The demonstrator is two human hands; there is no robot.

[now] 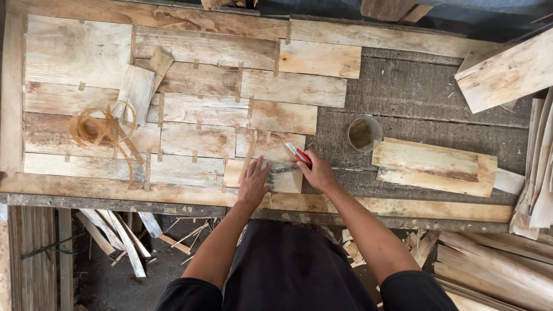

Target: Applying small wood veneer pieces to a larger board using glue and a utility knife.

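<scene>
2 hands on veneer sheet [173, 115]: left hand [254, 183] flat, right hand [318, 173] gripping red cutter [299, 155]

No packages, labels, signs or screens show anywhere on or around the wooden workbench [403, 92] here.

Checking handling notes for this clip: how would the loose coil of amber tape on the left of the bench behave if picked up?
The amber tape coil looks floppy: its loops sprawl unevenly and a tail trails down over the veneer sheets. It is probably very light, being a thin strip. It might tangle or snag, since the loops overlap.
</scene>
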